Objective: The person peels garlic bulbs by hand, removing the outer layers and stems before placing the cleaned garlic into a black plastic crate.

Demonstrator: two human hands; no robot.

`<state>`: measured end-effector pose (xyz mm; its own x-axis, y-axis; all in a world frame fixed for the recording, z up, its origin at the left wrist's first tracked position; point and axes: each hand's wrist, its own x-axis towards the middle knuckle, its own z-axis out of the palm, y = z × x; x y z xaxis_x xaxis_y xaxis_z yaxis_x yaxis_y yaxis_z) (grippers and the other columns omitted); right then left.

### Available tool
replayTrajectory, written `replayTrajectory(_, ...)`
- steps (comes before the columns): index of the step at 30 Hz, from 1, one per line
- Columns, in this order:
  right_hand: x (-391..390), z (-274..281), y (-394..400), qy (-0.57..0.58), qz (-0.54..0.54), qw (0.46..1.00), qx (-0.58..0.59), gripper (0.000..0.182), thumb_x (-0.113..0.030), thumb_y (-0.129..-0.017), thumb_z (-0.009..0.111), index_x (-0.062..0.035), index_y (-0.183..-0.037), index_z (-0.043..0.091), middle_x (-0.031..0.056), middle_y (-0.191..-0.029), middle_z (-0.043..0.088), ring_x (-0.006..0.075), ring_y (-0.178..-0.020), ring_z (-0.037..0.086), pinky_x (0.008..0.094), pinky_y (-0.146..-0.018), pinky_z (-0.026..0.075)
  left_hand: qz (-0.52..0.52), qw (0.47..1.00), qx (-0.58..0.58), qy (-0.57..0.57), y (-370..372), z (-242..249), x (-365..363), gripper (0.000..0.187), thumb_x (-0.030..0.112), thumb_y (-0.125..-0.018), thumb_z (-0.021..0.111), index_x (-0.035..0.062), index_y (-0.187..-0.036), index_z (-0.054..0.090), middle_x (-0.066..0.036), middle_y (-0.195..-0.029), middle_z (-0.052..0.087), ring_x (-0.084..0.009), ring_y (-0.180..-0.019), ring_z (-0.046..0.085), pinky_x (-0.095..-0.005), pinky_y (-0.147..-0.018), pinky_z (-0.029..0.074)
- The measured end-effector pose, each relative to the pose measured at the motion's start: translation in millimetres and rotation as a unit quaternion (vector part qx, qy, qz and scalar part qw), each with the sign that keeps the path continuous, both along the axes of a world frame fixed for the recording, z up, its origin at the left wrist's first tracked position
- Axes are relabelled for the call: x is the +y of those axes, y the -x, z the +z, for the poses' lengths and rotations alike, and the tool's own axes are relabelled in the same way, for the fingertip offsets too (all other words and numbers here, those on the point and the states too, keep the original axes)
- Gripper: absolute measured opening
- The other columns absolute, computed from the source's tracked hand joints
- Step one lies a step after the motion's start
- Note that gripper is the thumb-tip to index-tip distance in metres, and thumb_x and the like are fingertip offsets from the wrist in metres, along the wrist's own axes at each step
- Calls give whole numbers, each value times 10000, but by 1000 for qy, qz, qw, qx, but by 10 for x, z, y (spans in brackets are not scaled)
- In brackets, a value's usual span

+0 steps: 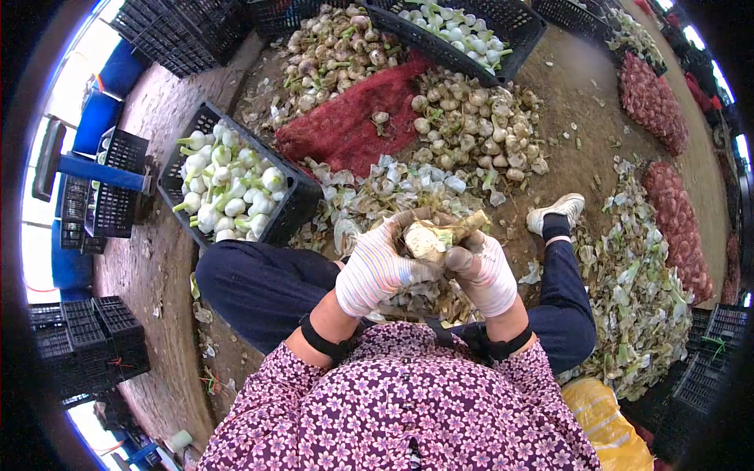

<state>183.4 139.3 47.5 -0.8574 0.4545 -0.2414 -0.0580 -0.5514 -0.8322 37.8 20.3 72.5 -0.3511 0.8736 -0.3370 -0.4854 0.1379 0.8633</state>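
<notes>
Both my hands wear striped, soiled gloves and meet in front of my lap. My left hand (385, 263) is wrapped round a garlic bulb (426, 242) with pale, partly loosened skin. My right hand (483, 263) grips the same bulb near its stem, which points up to the right. Whether a tool is in either hand cannot be made out. Beneath and beyond the hands lie peeled skins (393, 184). A black crate of clean white bulbs (294, 212) stands to the left. Unpeeled bulbs (479, 118) are heaped beyond the skins.
A red mesh sack (345, 129) lies between two heaps of bulbs. Another black crate (514, 59) stands at the top. Filled red sacks (675, 228) and a long skin pile (628, 290) are at right. Stacked crates (90, 341) stand left; a yellow sack (601, 424) lies lower right.
</notes>
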Motion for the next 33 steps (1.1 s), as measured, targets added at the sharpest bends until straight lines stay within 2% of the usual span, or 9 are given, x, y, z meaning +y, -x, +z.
replayTrajectory(20,107,257,-9,-59,84,992,-79,428,-166,-897,642,-3,-1290,605,82,-1188,672,170,-1081,611,306,-952,467,19,1000,-6,-12,-42,72,-79,754,0,-698,811,-52,-1369,471,-80,-1179,636,-141,-1019,618,-290,-922,509)
replayTrajectory(22,159,76,13,-288,104,949,-72,373,-116,-893,595,2,-1245,627,129,-1139,683,205,-1036,638,317,-915,491,75,993,91,-19,-165,141,-49,705,-6,-702,793,-60,-1341,498,-76,-1146,645,-136,-1020,611,-289,-919,508)
replayTrajectory(23,151,12,19,-287,104,949,-72,373,-116,-893,595,2,-1245,627,129,-1139,683,205,-1036,638,317,-915,491,75,993,91,-19,-173,135,-63,705,-6,-702,793,-60,-1341,498,-76,-1146,645,-136,-1020,611,-289,-919,508)
replayTrajectory(25,109,-97,28,-518,32,855,-16,288,-62,-874,577,14,-1140,655,151,-1034,688,240,-954,657,340,-850,514,96,994,45,-40,-175,110,-84,593,63,-769,764,-55,-1303,534,-71,-1093,654,-130,-1028,604,-287,-889,516)
replayTrajectory(28,-89,-194,84,-339,-49,937,-70,213,-17,-865,566,14,-1056,656,130,-968,677,223,-895,652,336,-798,515,33,999,-35,20,13,9,-107,507,159,-847,707,-51,-1281,550,-74,-1079,656,-126,-1029,599,-276,-880,507)
replayTrajectory(29,-107,-212,95,-340,-47,937,-68,213,-17,-865,566,14,-1056,656,130,-968,677,223,-895,652,336,-798,515,6,984,-160,-75,77,-161,-148,450,224,-909,638,-48,-1259,565,-72,-1055,661,-129,-1023,599,-262,-889,489)
replayTrajectory(31,-133,-206,129,-311,-63,939,-130,185,4,-855,589,7,-1027,656,132,-955,664,205,-858,643,320,-767,507,26,955,-286,-72,94,-216,-126,496,245,-941,610,-62,-1319,518,-75,-1090,648,-137,-1031,591,-257,-913,472)
replayTrajectory(32,-156,-164,138,-250,-72,960,-106,205,3,-884,598,-2,-1085,641,106,-999,667,160,-865,634,284,-773,507,27,955,-286,-73,71,-225,-109,496,245,-941,610,-62,-1319,518,-75,-1090,648,-137,-1031,591,-257,-913,472)
replayTrajectory(33,-174,-138,158,-251,-72,959,-106,205,3,-884,598,-2,-1085,641,106,-999,667,160,-865,634,284,-773,507,80,986,-142,-42,12,-178,-59,531,237,-942,625,-55,-1361,481,-78,-1109,637,-140,-1041,586,-266,-917,474)
